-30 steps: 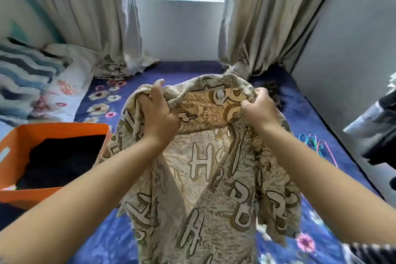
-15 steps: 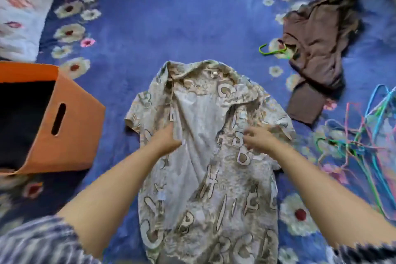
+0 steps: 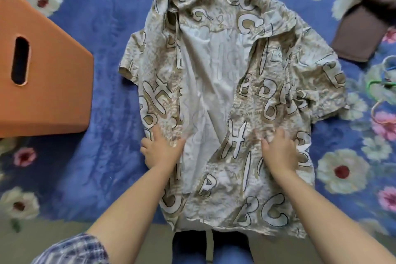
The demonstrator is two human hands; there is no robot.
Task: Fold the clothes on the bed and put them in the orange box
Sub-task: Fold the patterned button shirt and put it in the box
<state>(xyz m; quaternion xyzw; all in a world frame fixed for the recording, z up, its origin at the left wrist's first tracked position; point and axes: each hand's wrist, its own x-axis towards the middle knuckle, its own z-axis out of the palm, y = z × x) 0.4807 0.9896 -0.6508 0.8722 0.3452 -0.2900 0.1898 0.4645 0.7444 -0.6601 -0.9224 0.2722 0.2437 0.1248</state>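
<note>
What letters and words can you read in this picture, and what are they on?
"B", "C", "H", "X": big outlined letters printed all over the beige shirt.
Small label patch on the shirt's chest: too blurred to read.
Fine background print on the shirt: too small to read.
Orange box: no writing shows.

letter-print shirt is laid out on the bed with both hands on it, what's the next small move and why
Probably close the open front: the shirt lies spread with its pale inside showing down the middle. The left hand and right hand rest flat on the two front panels, well placed to draw them together before folding the sleeves.
</note>
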